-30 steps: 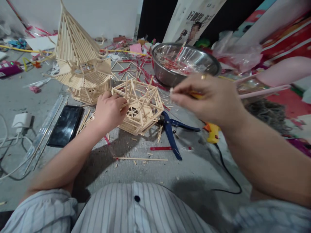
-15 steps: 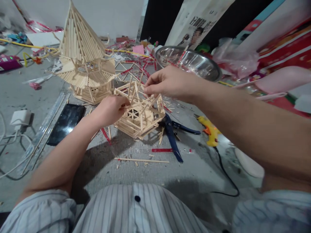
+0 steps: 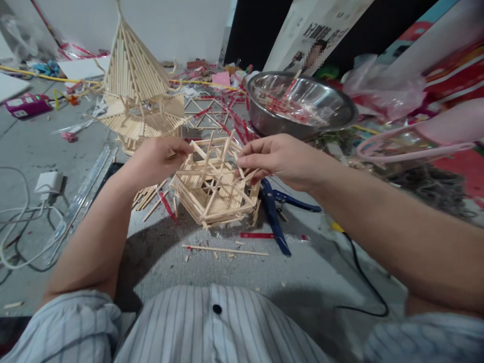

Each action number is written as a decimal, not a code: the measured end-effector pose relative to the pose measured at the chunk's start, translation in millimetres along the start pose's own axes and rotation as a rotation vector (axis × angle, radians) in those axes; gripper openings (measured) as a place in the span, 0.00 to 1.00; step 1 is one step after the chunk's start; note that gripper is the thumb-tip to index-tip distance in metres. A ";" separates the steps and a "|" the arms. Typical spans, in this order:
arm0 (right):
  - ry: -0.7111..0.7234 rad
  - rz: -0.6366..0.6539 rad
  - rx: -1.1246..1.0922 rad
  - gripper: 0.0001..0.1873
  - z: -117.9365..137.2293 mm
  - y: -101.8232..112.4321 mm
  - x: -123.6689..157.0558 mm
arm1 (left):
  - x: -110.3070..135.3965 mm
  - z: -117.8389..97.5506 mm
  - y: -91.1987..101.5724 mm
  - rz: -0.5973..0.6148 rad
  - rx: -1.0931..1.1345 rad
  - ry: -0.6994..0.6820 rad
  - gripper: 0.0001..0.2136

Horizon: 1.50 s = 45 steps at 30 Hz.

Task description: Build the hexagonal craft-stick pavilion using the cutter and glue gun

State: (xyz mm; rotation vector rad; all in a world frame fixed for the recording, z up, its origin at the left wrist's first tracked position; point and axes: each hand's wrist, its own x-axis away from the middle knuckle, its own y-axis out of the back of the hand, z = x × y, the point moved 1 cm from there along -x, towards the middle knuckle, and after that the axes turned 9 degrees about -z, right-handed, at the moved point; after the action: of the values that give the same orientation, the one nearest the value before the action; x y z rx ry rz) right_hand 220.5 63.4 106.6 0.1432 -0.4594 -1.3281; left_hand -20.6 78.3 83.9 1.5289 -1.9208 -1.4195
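A six-sided model of thin wooden sticks (image 3: 223, 204) sits in front of me, with crossed sticks over its top and several sticks poking upward. My left hand (image 3: 161, 159) is closed at its far left corner, thumb and finger pinching the stick frame there. On the other side my right hand (image 3: 274, 159) pinches sticks at the frame's upper right edge; its fingertips partly hide them. Behind my left hand stands a taller stick pagoda (image 3: 138, 70) with a pointed roof.
Blue-handled cutters (image 3: 275, 217) lie right of the model. A glue gun (image 3: 338, 227) is mostly hidden under my right forearm. A steel bowl (image 3: 260, 118) stands behind, and a white charger (image 3: 49, 182) with cables lies left. Loose stick (image 3: 227, 250) and scraps lie nearby.
My right hand has come down to the frame's right side, and my left hand has shifted to its far left corner. The crossed sticks on top have turned. The view has shifted slightly.
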 end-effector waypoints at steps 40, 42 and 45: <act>0.679 0.169 1.246 0.13 31.5 -26.1 -11.3 | 2.3 -20.1 -6.6 0.146 -0.082 -0.154 0.11; 0.684 0.139 1.287 0.13 29.0 -30.1 -9.9 | 2.2 -21.1 -9.8 0.163 -0.114 -0.170 0.10; 0.725 0.112 1.282 0.12 24.8 -33.8 -9.2 | 2.7 -21.7 -17.2 0.169 -0.159 -0.151 0.08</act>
State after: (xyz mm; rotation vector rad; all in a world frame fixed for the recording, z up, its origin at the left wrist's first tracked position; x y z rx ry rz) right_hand 178.6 67.8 114.7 1.5694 -0.6071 -0.6138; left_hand 3.9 66.2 78.9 1.1902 -1.9175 -1.6077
